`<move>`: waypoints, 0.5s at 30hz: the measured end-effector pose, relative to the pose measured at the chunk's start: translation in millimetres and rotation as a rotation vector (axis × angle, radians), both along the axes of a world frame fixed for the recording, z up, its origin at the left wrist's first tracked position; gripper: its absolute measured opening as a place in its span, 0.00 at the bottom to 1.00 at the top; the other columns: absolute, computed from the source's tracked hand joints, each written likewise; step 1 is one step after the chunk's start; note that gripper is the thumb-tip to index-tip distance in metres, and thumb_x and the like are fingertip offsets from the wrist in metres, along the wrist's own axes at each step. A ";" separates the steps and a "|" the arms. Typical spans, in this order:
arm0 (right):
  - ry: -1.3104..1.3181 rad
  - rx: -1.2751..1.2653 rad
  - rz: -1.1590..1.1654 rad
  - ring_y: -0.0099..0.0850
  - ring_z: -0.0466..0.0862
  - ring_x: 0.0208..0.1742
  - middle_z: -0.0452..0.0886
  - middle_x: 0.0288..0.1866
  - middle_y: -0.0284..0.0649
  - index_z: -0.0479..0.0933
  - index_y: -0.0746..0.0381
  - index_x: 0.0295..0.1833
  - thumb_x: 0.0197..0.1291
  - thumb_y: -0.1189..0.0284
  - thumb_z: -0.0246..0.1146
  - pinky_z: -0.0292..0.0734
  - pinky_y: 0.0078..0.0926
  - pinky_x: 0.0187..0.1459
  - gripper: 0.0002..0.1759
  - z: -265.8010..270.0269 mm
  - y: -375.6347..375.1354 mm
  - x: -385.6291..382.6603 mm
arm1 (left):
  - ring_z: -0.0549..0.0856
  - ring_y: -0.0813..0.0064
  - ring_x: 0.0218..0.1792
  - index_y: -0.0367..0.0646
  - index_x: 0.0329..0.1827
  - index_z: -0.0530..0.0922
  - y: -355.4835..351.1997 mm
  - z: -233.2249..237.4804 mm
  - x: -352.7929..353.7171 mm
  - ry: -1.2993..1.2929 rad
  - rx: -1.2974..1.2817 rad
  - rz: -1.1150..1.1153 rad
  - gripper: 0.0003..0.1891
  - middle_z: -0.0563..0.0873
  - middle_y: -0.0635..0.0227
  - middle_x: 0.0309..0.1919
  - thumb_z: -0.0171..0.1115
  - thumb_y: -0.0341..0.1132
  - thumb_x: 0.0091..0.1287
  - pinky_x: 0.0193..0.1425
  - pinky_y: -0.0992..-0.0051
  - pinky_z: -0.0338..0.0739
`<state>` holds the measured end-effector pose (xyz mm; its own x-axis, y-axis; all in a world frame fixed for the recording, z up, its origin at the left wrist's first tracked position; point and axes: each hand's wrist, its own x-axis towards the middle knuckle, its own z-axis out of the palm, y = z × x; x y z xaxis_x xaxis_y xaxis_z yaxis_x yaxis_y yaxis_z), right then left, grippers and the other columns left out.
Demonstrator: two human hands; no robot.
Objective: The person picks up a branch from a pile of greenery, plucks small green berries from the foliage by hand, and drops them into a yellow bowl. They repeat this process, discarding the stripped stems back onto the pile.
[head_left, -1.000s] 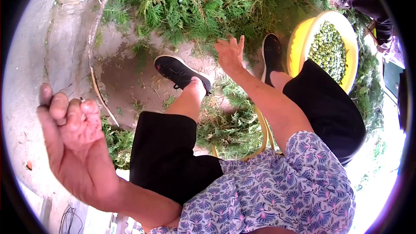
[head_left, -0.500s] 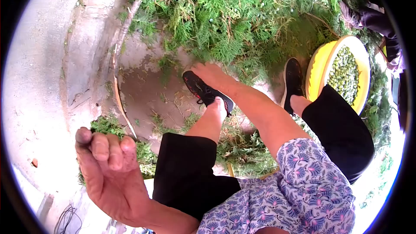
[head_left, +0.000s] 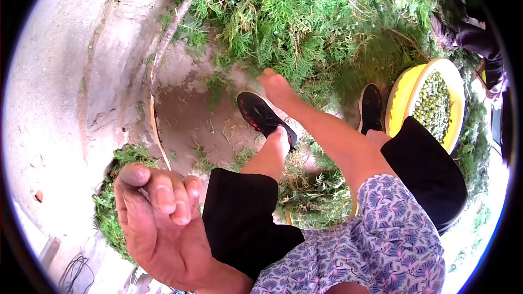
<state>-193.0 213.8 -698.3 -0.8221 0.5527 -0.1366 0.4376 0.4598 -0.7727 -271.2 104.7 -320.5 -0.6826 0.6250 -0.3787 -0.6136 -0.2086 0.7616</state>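
My left hand (head_left: 166, 223) is raised close to the camera at the lower left, palm towards me. Its fingers curl loosely, one fingertip looks dark, and the palm I can see is bare. My right hand (head_left: 276, 88) reaches down beside my black shoe (head_left: 262, 113), at the near edge of a heap of green conifer branches (head_left: 294, 27). The fingers there look drawn in, and whatever they grip, if anything, is hidden. Small round bluish cones dot the foliage.
A yellow tub (head_left: 400, 92) holding many small green cones (head_left: 432, 106) stands at the right by my other shoe (head_left: 371, 109). A long bare branch (head_left: 158, 71) lies at the left. Another person's dark sleeve (head_left: 479, 41) shows at the upper right. Cables (head_left: 77, 275) lie lower left.
My left hand has shifted right, its fingers curling further in. My right hand has gone from spread over the shoe to drawn in beside the branches. The view has shifted slightly.
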 end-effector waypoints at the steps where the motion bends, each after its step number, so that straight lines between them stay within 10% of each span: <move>1: 0.073 0.064 -0.007 0.49 0.78 0.41 0.74 0.41 0.49 0.73 0.64 0.45 0.47 0.85 0.51 0.74 0.40 0.42 0.18 -8.9 3.0 -11.5 | 0.68 0.75 0.26 0.35 0.49 0.63 0.0 0.1 0.8 0.010 0.001 0.028 0.09 0.70 0.65 0.28 0.42 0.31 0.72 0.45 0.67 0.66; 10: -0.197 0.197 0.195 0.44 0.80 0.41 0.75 0.42 0.46 0.74 0.61 0.39 0.48 0.78 0.55 0.78 0.37 0.41 0.10 -34.8 6.9 32.6 | 0.68 0.75 0.26 0.36 0.49 0.64 1.3 4.8 2.3 0.024 -0.011 0.008 0.09 0.71 0.64 0.28 0.40 0.32 0.72 0.45 0.67 0.66; 15: 0.042 -0.481 -0.483 0.34 0.82 0.28 0.81 0.31 0.43 0.77 0.63 0.42 0.50 0.78 0.58 0.79 0.26 0.26 0.11 -3.3 3.3 93.2 | 0.72 0.80 0.26 0.36 0.52 0.65 3.2 2.7 9.2 0.039 -0.011 0.014 0.14 0.72 0.70 0.26 0.48 0.36 0.70 0.42 0.73 0.66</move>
